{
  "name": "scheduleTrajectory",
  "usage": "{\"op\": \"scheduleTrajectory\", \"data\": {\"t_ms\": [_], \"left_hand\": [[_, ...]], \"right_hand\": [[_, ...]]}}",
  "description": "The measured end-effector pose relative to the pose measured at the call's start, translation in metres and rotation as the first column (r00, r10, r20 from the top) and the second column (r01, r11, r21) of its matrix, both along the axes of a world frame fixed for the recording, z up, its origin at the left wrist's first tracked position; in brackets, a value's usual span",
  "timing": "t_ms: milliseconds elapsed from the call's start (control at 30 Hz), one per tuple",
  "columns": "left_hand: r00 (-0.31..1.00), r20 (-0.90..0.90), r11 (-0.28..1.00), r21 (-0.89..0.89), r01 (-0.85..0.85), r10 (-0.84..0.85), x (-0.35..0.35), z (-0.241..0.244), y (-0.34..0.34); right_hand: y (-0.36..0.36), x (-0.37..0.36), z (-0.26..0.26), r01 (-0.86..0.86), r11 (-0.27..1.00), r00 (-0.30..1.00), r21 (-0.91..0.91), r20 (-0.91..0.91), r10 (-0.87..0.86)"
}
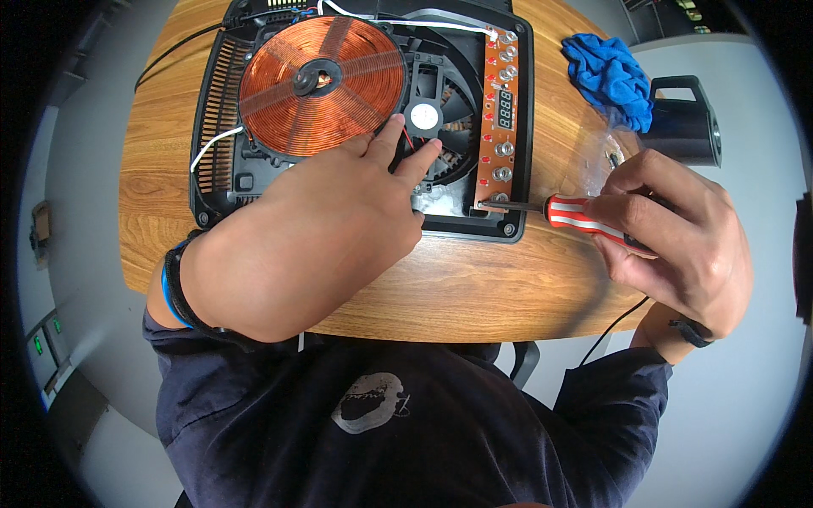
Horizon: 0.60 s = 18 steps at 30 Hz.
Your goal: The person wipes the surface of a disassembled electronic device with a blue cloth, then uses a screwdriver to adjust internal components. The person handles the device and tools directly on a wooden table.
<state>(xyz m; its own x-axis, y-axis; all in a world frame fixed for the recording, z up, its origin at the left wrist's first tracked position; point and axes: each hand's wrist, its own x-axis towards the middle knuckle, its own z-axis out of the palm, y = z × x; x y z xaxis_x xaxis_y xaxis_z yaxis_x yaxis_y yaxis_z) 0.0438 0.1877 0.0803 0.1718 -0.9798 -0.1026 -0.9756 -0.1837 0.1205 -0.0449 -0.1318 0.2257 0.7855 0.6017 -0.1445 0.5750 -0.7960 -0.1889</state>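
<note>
An opened induction cooktop base (524,127) of black plastic lies before me. My left hand (346,197) reaches across its near side, two fingertips spread at the edge of the copper coil (279,70) and on the cooling fan's hub bracket (424,76). It holds nothing that I can see; its palm side is hidden. In my right hand (679,235) is a screwdriver (568,211) with a red and white handle, lying nearly flat. Its tip meets the near end of the control circuit board (498,146), which carries red LEDs, clear round parts and an unlit digit display.
Right of the base lie a crumpled blue cloth (606,76) and a clear plastic bag (594,159) with small metal parts. A black mug-like container with a handle (683,120) stands beyond them. A black cable (171,54) runs off the wooden table (438,292) at left.
</note>
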Motion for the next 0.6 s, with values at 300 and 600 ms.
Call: {"op": "scheduleTrajectory", "data": {"t_ms": [300, 600], "left_hand": [[1.000, -0.020, 1.000, -0.016, 0.000, 0.000, 0.0000, -0.0002, 0.0026], [0.999, 0.032, 1.000, 0.016, 0.020, -0.021, 0.0003, 0.0023, -0.0001]], "right_hand": [[-0.0006, 0.0000, 0.0008, -0.003, 1.000, 1.000, -0.014, -0.013, 0.003], [0.0032, 0.0020, -0.0028, -0.014, 0.996, 0.998, 0.088, 0.065, 0.008]]}}
